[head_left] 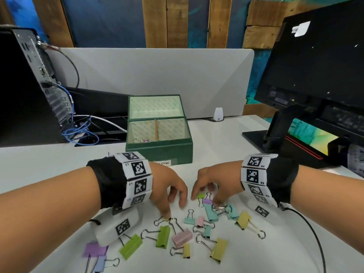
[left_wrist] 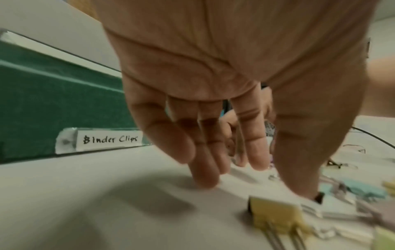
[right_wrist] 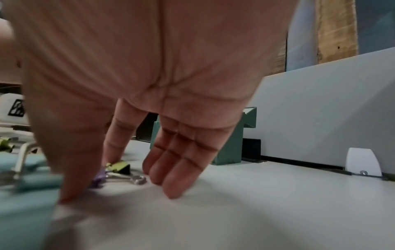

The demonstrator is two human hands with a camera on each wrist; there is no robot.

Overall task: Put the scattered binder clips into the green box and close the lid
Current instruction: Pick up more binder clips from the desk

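Note:
The green box (head_left: 160, 149) stands open on the white desk, its lid (head_left: 155, 107) upright behind it; a few clips (head_left: 140, 140) lie in its left compartment. Several pastel binder clips (head_left: 177, 237) lie scattered in front of it. My left hand (head_left: 175, 207) hangs over them with fingers pointing down, and its thumb touches the desk by a small yellow clip (left_wrist: 275, 214). My right hand (head_left: 204, 198) reaches down with straight fingers; its thumb and index finger stand on either side of a small green clip (right_wrist: 119, 166) and a purple clip (right_wrist: 98, 178). Neither hand holds anything.
A black monitor (head_left: 315, 66) on its stand (head_left: 275, 142) fills the right. A computer tower (head_left: 25, 85) with blue cables (head_left: 82, 133) is at the left. A grey partition (head_left: 157, 75) and a small white device (head_left: 218, 114) lie behind the box.

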